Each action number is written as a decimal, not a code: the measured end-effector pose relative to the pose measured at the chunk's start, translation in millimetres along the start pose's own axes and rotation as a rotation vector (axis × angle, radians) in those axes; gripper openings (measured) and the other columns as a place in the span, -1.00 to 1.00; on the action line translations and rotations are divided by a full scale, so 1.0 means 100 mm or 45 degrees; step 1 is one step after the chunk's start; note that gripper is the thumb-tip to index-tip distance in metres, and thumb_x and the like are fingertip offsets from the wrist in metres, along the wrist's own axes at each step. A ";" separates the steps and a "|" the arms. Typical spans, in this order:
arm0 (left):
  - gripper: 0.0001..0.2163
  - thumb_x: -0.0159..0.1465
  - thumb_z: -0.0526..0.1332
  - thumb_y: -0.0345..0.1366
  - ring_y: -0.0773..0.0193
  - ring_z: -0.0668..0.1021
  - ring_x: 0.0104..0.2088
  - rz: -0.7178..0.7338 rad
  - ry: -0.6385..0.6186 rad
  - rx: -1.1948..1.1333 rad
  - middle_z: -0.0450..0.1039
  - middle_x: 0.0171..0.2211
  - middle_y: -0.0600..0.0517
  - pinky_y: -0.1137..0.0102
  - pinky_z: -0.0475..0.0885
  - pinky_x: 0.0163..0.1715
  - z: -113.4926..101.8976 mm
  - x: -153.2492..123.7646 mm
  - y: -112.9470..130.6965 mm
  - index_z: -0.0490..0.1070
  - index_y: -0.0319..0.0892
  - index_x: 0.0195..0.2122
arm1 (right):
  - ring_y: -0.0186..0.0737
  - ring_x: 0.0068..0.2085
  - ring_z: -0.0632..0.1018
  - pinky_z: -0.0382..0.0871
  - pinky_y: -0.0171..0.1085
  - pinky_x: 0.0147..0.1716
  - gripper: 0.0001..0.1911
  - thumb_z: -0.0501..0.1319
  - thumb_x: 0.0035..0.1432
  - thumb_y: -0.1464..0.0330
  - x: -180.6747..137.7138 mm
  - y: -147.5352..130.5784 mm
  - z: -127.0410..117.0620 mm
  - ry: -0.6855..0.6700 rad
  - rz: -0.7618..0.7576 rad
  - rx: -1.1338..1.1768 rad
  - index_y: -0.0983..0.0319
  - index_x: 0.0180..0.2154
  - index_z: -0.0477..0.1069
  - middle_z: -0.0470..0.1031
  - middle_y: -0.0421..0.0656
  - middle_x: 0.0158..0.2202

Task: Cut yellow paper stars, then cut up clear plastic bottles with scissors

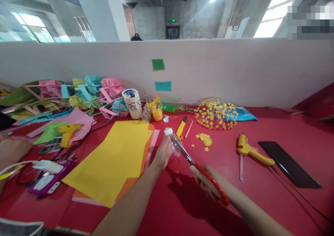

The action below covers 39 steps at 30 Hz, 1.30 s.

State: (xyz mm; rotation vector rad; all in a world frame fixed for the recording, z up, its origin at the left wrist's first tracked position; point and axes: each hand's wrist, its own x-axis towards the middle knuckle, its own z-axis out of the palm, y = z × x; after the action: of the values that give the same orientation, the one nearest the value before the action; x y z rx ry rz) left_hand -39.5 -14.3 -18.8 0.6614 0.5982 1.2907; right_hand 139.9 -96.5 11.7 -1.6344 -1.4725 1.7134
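Observation:
In the middle of the head view, my left hand [164, 151] is closed around a clear plastic bottle piece [176, 148] with a white cap [168, 131]. My right hand [205, 180] grips red-handled scissors [212, 183], whose metal blades lie against the clear plastic. Whether the blades are cutting into it cannot be made out. Just beyond the bottle piece are a yellow utility knife [181, 128] and a striped pink-and-white stick [189, 129]. A small heap of yellow paper stars [204, 139] lies to their right.
Yellow paper sheets [112, 159] lie left of my arms. A purple power strip [53, 178] and a co-worker's hand [15, 149] are farther left. At right are a yellow glue gun [252, 150] and a black tablet-like slab [289, 164]. A star-covered clear dome [216, 113] stands near the white partition [235, 72].

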 end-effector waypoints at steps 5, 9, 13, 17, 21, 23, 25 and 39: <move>-0.77 0.28 0.21 -0.12 0.14 0.59 -0.15 0.013 -0.043 0.064 0.56 -0.24 -0.05 0.27 0.42 -0.09 -0.02 -0.01 -0.03 0.40 -0.18 -0.21 | -0.47 -0.79 0.20 0.14 -0.47 -0.82 -0.37 0.04 0.05 -0.28 0.01 0.02 -0.01 -0.025 0.029 0.039 0.17 -0.48 0.19 0.10 -0.42 -0.78; -0.75 0.26 0.23 -0.11 0.15 0.59 -0.19 -0.005 -0.027 0.045 0.56 -0.24 -0.05 0.26 0.42 -0.11 0.00 -0.03 -0.05 0.40 -0.18 -0.16 | -0.47 -0.79 0.21 0.14 -0.48 -0.83 -0.39 0.03 0.11 -0.24 0.01 0.02 -0.03 -0.006 0.052 -0.023 0.17 -0.50 0.18 0.12 -0.41 -0.77; -0.74 0.25 0.25 -0.10 0.14 0.59 -0.17 -0.017 -0.010 0.013 0.56 -0.27 -0.04 0.27 0.42 -0.11 0.03 -0.04 -0.06 0.40 -0.19 -0.19 | -0.47 -0.81 0.18 0.10 -0.48 -0.84 -0.44 0.05 0.18 -0.16 0.02 0.01 -0.02 0.000 0.064 -0.037 0.17 -0.52 0.16 0.08 -0.42 -0.80; -0.71 0.23 0.26 -0.07 0.15 0.59 -0.18 -0.056 -0.013 0.005 0.56 -0.26 -0.04 0.26 0.43 -0.12 0.05 -0.04 -0.04 0.38 -0.18 -0.18 | -0.46 -0.82 0.17 0.10 -0.48 -0.84 -0.49 0.06 0.27 -0.05 0.01 -0.03 0.00 0.008 0.098 -0.050 0.16 -0.55 0.13 0.07 -0.42 -0.82; -0.70 0.21 0.28 -0.07 0.14 0.60 -0.20 -0.051 -0.018 0.015 0.57 -0.25 -0.04 0.25 0.43 -0.11 0.05 -0.04 -0.04 0.37 -0.18 -0.18 | -0.49 -0.82 0.15 0.06 -0.48 -0.82 -0.51 0.11 0.26 -0.01 0.01 -0.05 0.00 0.046 0.134 -0.070 0.17 -0.55 0.14 0.09 -0.42 -0.81; -0.69 0.21 0.28 -0.07 0.13 0.60 -0.19 -0.044 -0.028 0.027 0.57 -0.24 -0.04 0.24 0.43 -0.10 0.04 -0.04 -0.04 0.38 -0.18 -0.16 | -0.51 -0.81 0.15 0.05 -0.49 -0.81 -0.49 0.13 0.24 -0.03 0.01 -0.03 -0.01 0.072 0.130 -0.067 0.18 -0.55 0.14 0.09 -0.42 -0.80; -0.68 0.21 0.29 -0.07 0.13 0.60 -0.18 -0.030 -0.022 0.052 0.57 -0.24 -0.04 0.24 0.43 -0.09 0.02 -0.03 -0.04 0.39 -0.18 -0.15 | -0.49 -0.81 0.18 0.08 -0.49 -0.81 -0.47 0.11 0.22 -0.08 0.03 -0.01 -0.03 0.061 0.089 -0.066 0.18 -0.55 0.14 0.09 -0.41 -0.81; -0.77 0.26 0.23 -0.13 0.15 0.63 -0.23 -0.052 0.276 -0.333 0.58 -0.30 -0.05 0.17 0.50 -0.08 -0.09 0.08 0.23 0.44 -0.20 -0.20 | -0.45 -0.69 0.28 0.13 -0.45 -0.70 -0.43 0.10 0.15 -0.19 -0.02 0.08 -0.24 -0.011 -0.244 -0.143 0.18 -0.44 0.17 0.17 -0.38 -0.66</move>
State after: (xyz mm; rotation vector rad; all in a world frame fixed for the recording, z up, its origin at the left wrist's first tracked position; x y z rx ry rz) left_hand -59.9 -2.1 -7.8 0.2943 0.6017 1.3829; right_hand 164.5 -91.1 11.6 -1.4866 -1.6973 1.5608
